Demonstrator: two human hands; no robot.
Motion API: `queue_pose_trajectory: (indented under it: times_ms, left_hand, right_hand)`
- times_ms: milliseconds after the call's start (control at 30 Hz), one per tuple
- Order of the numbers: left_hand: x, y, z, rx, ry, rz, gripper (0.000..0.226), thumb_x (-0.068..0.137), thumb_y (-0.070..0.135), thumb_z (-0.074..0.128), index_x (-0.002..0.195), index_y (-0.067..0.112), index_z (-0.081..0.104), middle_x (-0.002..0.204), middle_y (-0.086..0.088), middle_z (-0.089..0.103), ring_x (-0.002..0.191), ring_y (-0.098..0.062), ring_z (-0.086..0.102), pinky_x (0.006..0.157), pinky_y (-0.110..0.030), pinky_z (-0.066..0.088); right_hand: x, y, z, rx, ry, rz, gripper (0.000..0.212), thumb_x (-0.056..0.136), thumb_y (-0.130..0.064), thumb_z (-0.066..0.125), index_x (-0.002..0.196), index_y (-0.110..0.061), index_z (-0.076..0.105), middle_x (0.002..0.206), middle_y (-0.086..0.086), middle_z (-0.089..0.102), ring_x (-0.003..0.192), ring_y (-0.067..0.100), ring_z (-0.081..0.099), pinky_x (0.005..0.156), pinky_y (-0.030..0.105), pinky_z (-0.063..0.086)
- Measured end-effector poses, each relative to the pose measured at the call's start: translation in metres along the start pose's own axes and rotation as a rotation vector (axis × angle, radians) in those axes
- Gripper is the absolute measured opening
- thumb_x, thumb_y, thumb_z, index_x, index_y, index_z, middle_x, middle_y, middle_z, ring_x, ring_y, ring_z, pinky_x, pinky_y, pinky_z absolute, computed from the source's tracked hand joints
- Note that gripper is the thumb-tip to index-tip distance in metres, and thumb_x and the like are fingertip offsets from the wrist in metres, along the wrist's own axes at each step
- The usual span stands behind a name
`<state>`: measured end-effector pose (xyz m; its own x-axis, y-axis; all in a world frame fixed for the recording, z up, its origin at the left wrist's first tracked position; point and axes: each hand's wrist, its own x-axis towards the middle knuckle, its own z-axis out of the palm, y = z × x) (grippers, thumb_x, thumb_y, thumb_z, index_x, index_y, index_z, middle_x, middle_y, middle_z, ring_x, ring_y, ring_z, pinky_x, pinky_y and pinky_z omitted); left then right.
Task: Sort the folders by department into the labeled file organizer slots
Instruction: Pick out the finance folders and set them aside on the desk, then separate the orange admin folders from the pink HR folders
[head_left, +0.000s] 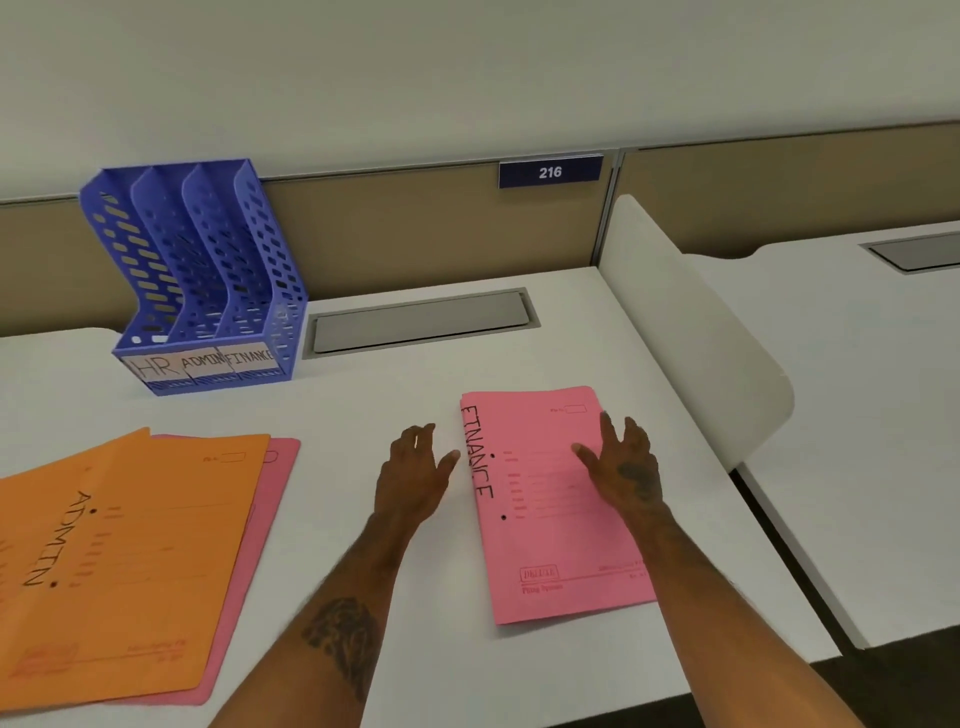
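Both hands are open and hold nothing. The right hand (626, 465) lies with fingers spread on the right part of the pink folder marked FINANCE (556, 504), while the left hand (415, 467) rests on the white desk (363, 405) just beside that folder's left edge, its thumb almost at the written label.

That folder lies flat and alone on the near right of the desk, well apart from the blue file organizer (202, 280), which stands upright at the far left against the partition.

Judging by the layout, the step in hand is picking up the FINANCE folder. The next move calls for getting fingers under an edge to lift the thin card off the flat top, then carrying it far and left and standing it in the rightmost slot, behind the FINANCE label (249, 356).

The organizer has three slots, labelled from left to right HR (155, 366), ADMIN (203, 359) and FINANCE; all three look empty, though the perforated walls hide part of the insides.

At the near left sits a fanned stack: one orange folder marked ADMIN (130, 545) on top, a second orange edge under it, and at least one pink folder (283, 467) beneath. The full count there cannot be told. A number plate reading 216 (550, 171) hangs on the partition.
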<state>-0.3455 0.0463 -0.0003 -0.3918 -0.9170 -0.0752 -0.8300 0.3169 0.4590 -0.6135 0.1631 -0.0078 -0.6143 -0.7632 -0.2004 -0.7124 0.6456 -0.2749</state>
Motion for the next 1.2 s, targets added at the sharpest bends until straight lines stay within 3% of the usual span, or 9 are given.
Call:
queue_pose_trajectory:
  times_ms: [133, 233, 300, 400, 633, 800, 933, 1200]
  left_hand:
    - [-0.005, -0.026, -0.035, 0.238, 0.030, 0.124, 0.075, 0.099, 0.060, 0.032, 0.159, 0.019, 0.012, 0.167, -0.006, 0.006, 0.154, -0.024, 0.002, 0.123, -0.044, 0.009]
    - [-0.013, -0.048, -0.061, 0.370, 0.080, 0.191, 0.078, 0.098, 0.064, 0.019, 0.159, 0.021, -0.002, 0.166, -0.006, -0.012, 0.151, -0.022, -0.018, 0.120, -0.044, -0.011]
    - [-0.022, -0.064, -0.079, 0.433, 0.122, 0.213, 0.080, 0.093, 0.068, 0.006, 0.156, 0.023, -0.012, 0.163, -0.005, -0.021, 0.148, -0.022, -0.026, 0.117, -0.045, -0.016]
    - [-0.038, -0.089, -0.105, 0.461, 0.173, 0.229, 0.080, 0.090, 0.068, 0.001, 0.154, 0.024, -0.015, 0.161, -0.005, -0.023, 0.149, -0.026, -0.022, 0.120, -0.050, -0.010]
    - [-0.072, -0.164, -0.162, 0.501, 0.219, 0.184, 0.078, 0.097, 0.066, 0.016, 0.156, 0.025, -0.013, 0.165, -0.006, -0.017, 0.151, -0.024, -0.019, 0.119, -0.049, -0.012]
    - [-0.099, -0.221, -0.196, 0.506, 0.237, 0.187, 0.079, 0.094, 0.068, 0.009, 0.157, 0.023, -0.007, 0.165, -0.007, -0.013, 0.152, -0.027, -0.013, 0.120, -0.054, -0.006]
    - [-0.119, -0.266, -0.219, 0.519, 0.230, 0.158, 0.081, 0.090, 0.070, 0.000, 0.155, 0.024, -0.013, 0.164, -0.007, -0.018, 0.152, -0.027, -0.016, 0.122, -0.055, -0.004]
    - [-0.143, -0.331, -0.241, 0.466, 0.222, 0.109, 0.080, 0.090, 0.067, 0.005, 0.155, 0.023, -0.013, 0.164, -0.009, -0.016, 0.151, -0.028, -0.017, 0.121, -0.055, -0.006]
  right_hand:
    - [-0.011, -0.041, -0.008, -0.186, 0.153, -0.169, 0.085, 0.086, -0.075, 0.006, 0.154, -0.025, -0.006, 0.161, 0.019, -0.006, 0.148, 0.038, -0.003, 0.114, 0.057, 0.019]
    - [-0.024, -0.074, -0.013, -0.227, 0.231, -0.252, 0.085, 0.082, -0.076, -0.004, 0.152, -0.028, -0.015, 0.159, 0.018, -0.017, 0.147, 0.038, -0.010, 0.115, 0.058, 0.011]
    - [-0.036, -0.095, -0.013, -0.231, 0.259, -0.292, 0.085, 0.083, -0.076, -0.002, 0.151, -0.029, -0.017, 0.158, 0.017, -0.022, 0.147, 0.037, -0.014, 0.115, 0.059, 0.004]
    - [-0.053, -0.125, -0.013, -0.243, 0.291, -0.331, 0.086, 0.083, -0.077, 0.000, 0.152, -0.028, -0.014, 0.159, 0.016, -0.022, 0.147, 0.036, -0.014, 0.114, 0.059, -0.001]
    - [-0.106, -0.205, 0.000, -0.190, 0.324, -0.384, 0.086, 0.082, -0.076, -0.003, 0.154, -0.029, -0.006, 0.160, 0.016, -0.014, 0.148, 0.035, -0.008, 0.116, 0.060, 0.007]
    - [-0.148, -0.264, 0.022, -0.154, 0.321, -0.404, 0.087, 0.079, -0.077, -0.007, 0.153, -0.030, -0.009, 0.160, 0.012, -0.019, 0.148, 0.033, -0.012, 0.117, 0.059, 0.004]
    - [-0.177, -0.306, 0.042, -0.155, 0.307, -0.423, 0.089, 0.079, -0.077, -0.007, 0.153, -0.028, -0.005, 0.161, 0.014, -0.012, 0.148, 0.034, -0.008, 0.116, 0.059, 0.004]
    - [-0.211, -0.368, 0.081, -0.130, 0.218, -0.481, 0.094, 0.078, -0.080, -0.007, 0.153, -0.025, 0.003, 0.160, 0.016, -0.005, 0.148, 0.037, -0.001, 0.114, 0.062, 0.010]
